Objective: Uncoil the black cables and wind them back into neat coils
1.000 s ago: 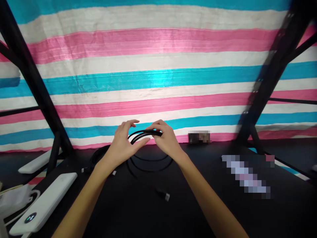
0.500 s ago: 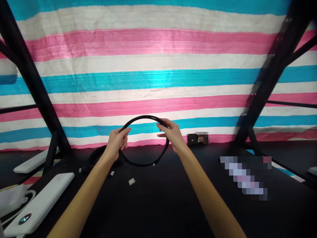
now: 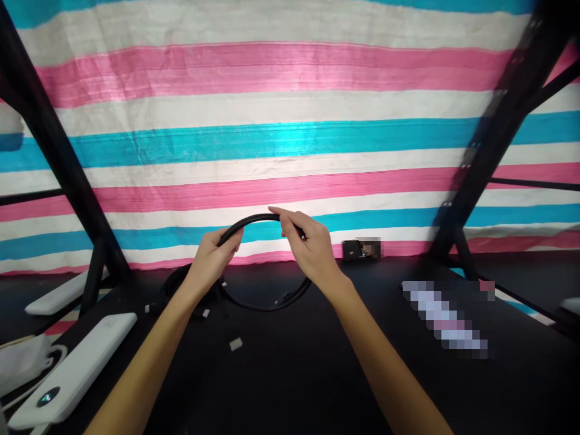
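A black cable (image 3: 254,218) is wound into a round coil of a few turns and held up above the dark table. My left hand (image 3: 214,257) is closed round the coil's left side, thumb on top. On the upper right, my right hand (image 3: 310,241) pinches the coil, its index finger stretched along the top strand. The coil's lower arc hangs in front of the table's back part. Behind my left wrist lies another black cable (image 3: 170,284), coiled, with plug ends near it. A small whitish piece (image 3: 235,344) rests on the table below the held coil.
A white power bank (image 3: 77,368) with a lit display and a white charger (image 3: 25,362) with its cord lie at the left. A small black box (image 3: 351,249) stands at the back. Black frame posts (image 3: 489,139) rise on both sides before a striped sheet (image 3: 290,139).
My right hand has shifted left along the top of the coil, its index finger now extended. The held coil's lower arc sits slightly lower. My left hand keeps its hold.
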Demonstrator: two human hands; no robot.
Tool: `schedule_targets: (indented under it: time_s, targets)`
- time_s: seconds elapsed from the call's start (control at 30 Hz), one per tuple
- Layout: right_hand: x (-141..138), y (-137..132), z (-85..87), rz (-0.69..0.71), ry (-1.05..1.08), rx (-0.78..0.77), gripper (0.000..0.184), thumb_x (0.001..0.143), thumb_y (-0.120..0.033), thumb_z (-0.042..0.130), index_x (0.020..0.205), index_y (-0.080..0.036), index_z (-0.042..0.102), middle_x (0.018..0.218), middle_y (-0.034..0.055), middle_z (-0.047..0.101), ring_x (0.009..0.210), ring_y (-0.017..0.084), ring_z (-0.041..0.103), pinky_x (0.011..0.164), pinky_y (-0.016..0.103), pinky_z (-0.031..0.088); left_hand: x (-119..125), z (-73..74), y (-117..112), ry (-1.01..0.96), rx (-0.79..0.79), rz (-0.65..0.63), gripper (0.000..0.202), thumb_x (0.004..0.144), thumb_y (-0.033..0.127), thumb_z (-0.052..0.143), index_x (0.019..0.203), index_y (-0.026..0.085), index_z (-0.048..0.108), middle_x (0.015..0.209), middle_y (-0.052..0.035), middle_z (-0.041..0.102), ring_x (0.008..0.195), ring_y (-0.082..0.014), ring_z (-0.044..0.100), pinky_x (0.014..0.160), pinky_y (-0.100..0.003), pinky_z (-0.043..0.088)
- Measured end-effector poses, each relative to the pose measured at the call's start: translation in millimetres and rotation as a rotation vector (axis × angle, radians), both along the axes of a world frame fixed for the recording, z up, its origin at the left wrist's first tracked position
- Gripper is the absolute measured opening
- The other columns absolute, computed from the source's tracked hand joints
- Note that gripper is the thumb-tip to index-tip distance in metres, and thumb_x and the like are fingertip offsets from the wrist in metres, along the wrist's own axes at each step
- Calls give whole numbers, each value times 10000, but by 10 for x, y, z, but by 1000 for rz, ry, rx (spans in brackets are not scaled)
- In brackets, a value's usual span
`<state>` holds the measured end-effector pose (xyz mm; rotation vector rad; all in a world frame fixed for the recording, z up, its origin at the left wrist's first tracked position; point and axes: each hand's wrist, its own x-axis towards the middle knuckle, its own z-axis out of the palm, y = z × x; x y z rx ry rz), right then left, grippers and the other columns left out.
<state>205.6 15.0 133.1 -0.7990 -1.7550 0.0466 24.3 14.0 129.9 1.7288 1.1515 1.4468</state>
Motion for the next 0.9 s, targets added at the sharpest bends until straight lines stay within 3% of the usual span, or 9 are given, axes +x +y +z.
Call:
schedule_targets:
  time_s: [0.17,0.43,0.7,0.8,0.9]
  targets:
    - [-52,-58,-4,-5,-41,-26,202,947,-259,527,985,-242,725,727,-11,619,580,129,490,536,248,297,85,-24,-41,305,196,49,241,806,288,494,592,178,504,516,40,442,486,-99,372,480,-228,270]
    - [-75,-170,33,130,26,-47,75,793,-306,757,839,-251,736,755,-36,656,624,126,550,579,224,375,183,-30,-181,205,186,26,332,748,312,538,461,167,454,472,37,378,475,-86,319,462,-230,235]
    - [-79,-132,42,235,141,-142,129,835,-309,674,933,-229,698,656,-32,555,548,109,477,514,215,349,9,67,-150,-182,113,149,204,561,243,739,471,165,574,400,65,356,386,-52,308,384,-214,196]
    - [-40,-59,46,330,306,-228,193,863,-365,615,783,-194,656,571,-39,435,489,94,389,463,212,303,-61,153,-187,-392,78,126,342,618,208,713,423,175,434,333,91,237,295,-26,195,339,-227,104]
    - [-23,-25,61,545,490,-454,346,825,-466,642,648,-196,518,506,-73,267,409,75,239,383,207,198,-87,228,-237,-572,30,38,411,721,163,622,452,187,312,305,97,206,258,-26,170,321,-231,118]
